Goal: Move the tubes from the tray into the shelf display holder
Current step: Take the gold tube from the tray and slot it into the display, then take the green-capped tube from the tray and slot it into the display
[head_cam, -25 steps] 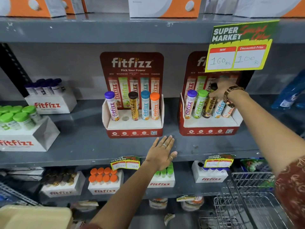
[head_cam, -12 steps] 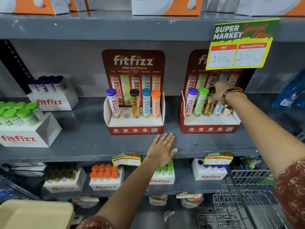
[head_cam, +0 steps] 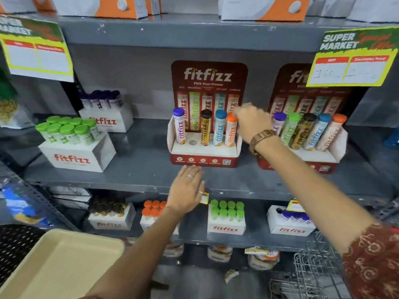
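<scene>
**Head cam: fitfizz shelf, one slot open in the middle holder**

Head view has me facing a grey metal shelf. My left hand (head_cam: 187,189) lies flat on the shelf edge, fingers spread, nothing in it, just below the middle display holder (head_cam: 204,153). My right hand (head_cam: 251,124) is up beside that holder's right wall, close to the orange-capped tube (head_cam: 230,131); it's blurred, so I can't tell if the fingers are touching or gripping anything.

That holder's backboard reads "fitfizz – Pick Your Power". It has purple, black, blue and orange capped tubes standing in it, with one empty hole (head_cam: 192,142) between purple and black. The second holder (head_cam: 302,156) to the right carries all five colours, leaning a bit.

The beige tray (head_cam: 62,264) sits bottom left, and I see no tubes on the part showing. White "fitfizz" boxes of green-capped tubes (head_cam: 67,130) sit left on the same shelf. A yellow tag (head_cam: 354,59) reads "SUPER MARKET", prices too smeared to read.
</scene>
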Demonstrator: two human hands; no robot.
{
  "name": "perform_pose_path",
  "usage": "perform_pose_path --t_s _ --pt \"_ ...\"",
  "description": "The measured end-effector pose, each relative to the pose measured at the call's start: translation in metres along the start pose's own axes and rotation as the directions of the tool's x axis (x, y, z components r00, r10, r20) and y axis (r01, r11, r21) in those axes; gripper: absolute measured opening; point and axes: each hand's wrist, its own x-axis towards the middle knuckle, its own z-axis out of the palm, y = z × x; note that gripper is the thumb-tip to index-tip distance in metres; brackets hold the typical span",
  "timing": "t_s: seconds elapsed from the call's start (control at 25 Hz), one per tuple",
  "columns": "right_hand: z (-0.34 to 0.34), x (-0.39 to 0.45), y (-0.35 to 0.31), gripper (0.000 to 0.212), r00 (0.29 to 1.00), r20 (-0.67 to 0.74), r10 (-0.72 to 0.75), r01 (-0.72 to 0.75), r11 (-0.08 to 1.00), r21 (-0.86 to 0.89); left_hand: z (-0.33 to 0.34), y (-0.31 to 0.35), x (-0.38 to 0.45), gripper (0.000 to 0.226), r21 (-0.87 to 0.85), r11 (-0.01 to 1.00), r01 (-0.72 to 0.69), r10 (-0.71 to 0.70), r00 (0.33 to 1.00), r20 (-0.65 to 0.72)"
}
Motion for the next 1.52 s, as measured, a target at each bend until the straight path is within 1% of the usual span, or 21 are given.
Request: perform_pose_path --t_s 0.04,0.08,0.2,0.32,0.4,0.48,0.52,0.6,0.68,0.72,0.8,0.96,1.04,1.12,1.16,1.24,1.32,1.4,1.52 --pt "0.008 -0.006 -0.024 0.033 0.998 -0.006 -0.057 0.057 0.997 0.043 -0.008 -0.015 -0.015 0.041 0.017 0.999 0.043 -0.043 0.998 -0.034" --pt "0.016 -0.011 -0.048 0.034 0.994 -0.008 -0.112 0.112 0.990 0.081 -0.015 -0.030 -0.031 0.043 0.033 0.995 0.093 -0.092 0.995 -0.041" --pt "0.045 -0.031 -0.119 0.031 0.966 0.010 -0.260 0.256 0.955 0.153 -0.034 -0.076 -0.086 0.044 0.102 0.969 0.227 -0.225 0.974 -0.025" --pt "0.075 -0.060 -0.190 0.028 0.903 0.053 -0.427 0.406 0.886 0.223 -0.050 -0.121 -0.148 0.044 0.152 0.933 0.327 -0.328 0.944 -0.025" --pt "0.091 -0.082 -0.234 0.025 0.849 0.074 -0.523 0.484 0.827 0.286 -0.055 -0.148 -0.189 0.047 0.181 0.897 0.403 -0.413 0.911 0.017" --pt "0.110 -0.105 -0.275 0.025 0.798 0.116 -0.591 0.535 0.785 0.312 -0.055 -0.170 -0.233 0.048 0.187 0.839 0.511 -0.531 0.844 0.076" --pt "0.121 -0.117 -0.296 0.026 0.772 0.142 -0.620 0.553 0.765 0.330 -0.054 -0.181 -0.257 0.048 0.182 0.800 0.572 -0.593 0.799 0.097" --pt "0.142 -0.142 -0.332 0.028 0.721 0.210 -0.660 0.566 0.736 0.370 -0.047 -0.199 -0.306 0.050 0.217 0.729 0.649 -0.683 0.712 0.163" --pt "0.162 -0.168 -0.364 0.029 0.643 0.283 -0.711 0.591 0.696 0.407 -0.039 -0.215 -0.356 0.053 0.255 0.670 0.698 -0.743 0.621 0.250" --pt "0.171 -0.181 -0.378 0.029 0.589 0.315 -0.744 0.613 0.665 0.426 -0.036 -0.221 -0.378 0.055 0.258 0.639 0.725 -0.767 0.575 0.285" --pt "0.187 -0.209 -0.402 0.028 0.465 0.378 -0.801 0.662 0.598 0.453 -0.032 -0.227 -0.413 0.058 0.266 0.588 0.764 -0.797 0.492 0.350" --pt "0.212 -0.270 -0.435 0.031 0.194 0.493 -0.848 0.745 0.455 0.489 -0.024 -0.225 -0.467 0.063 0.260 0.512 0.819 -0.817 0.369 0.443" --pt "0.217 -0.297 -0.445 0.033 0.090 0.546 -0.833 0.760 0.412 0.502 -0.019 -0.220 -0.482 0.067 0.271 0.490 0.829 -0.806 0.313 0.502" --pt "0.219 -0.316 -0.454 0.034 0.013 0.589 -0.808 0.773 0.382 0.507 -0.015 -0.218 -0.491 0.070 0.262 0.471 0.842 -0.790 0.271 0.550" --pt "0.219 -0.321 -0.457 0.035 -0.016 0.607 -0.794 0.781 0.370 0.504 -0.014 -0.218 -0.492 0.071 0.253 0.465 0.848 -0.784 0.262 0.563" --pt "0.220 -0.328 -0.464 0.035 -0.043 0.637 -0.770 0.794 0.360 0.489 -0.012 -0.219 -0.494 0.071 0.233 0.453 0.861 -0.776 0.252 0.578" --pt "0.221 -0.331 -0.470 0.033 -0.052 0.669 -0.742 0.809 0.361 0.464 -0.009 -0.222 -0.494 0.072 0.217 0.440 0.871 -0.768 0.239 0.594" --pt "0.221 -0.335 -0.472 0.033 -0.072 0.683 -0.726 0.832 0.334 0.443 -0.006 -0.223 -0.494 0.072 0.221 0.437 0.872 -0.763 0.229 0.604" --pt "0.220 -0.338 -0.471 0.031 -0.096 0.663 -0.743 0.857 0.277 0.434 -0.002 -0.223 -0.496 0.071 0.230 0.437 0.869 -0.764 0.224 0.604"
